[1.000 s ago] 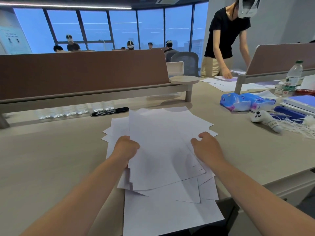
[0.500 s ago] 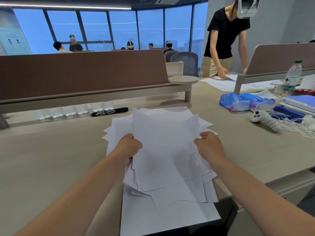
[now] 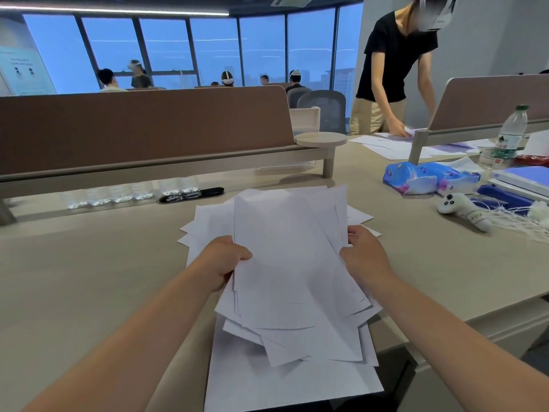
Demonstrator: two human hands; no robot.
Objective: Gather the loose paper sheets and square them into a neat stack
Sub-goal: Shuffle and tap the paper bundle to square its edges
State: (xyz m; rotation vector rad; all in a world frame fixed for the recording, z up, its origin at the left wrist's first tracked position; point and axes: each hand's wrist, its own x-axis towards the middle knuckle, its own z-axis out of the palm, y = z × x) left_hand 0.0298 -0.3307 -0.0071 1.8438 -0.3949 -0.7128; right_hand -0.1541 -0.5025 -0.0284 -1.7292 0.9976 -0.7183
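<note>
Hanging past the near edge of the desk [image 3: 89,278] at 6 o'clock, one large sheet [image 3: 282,385] appears to be left outside the grip. Just beyond it, the fanned paper sheets [image 3: 285,263] are grasped at 9 o'clock by the left hand [image 3: 225,260] and at 3 o'clock by the right hand [image 3: 362,254], with fingers curled round the side edges. With the corners splayed, lower sheets could slip out or be creased if squeezed unevenly. Compared with half a second earlier, the hands have been drawn closer and the bundle narrowed.
</note>
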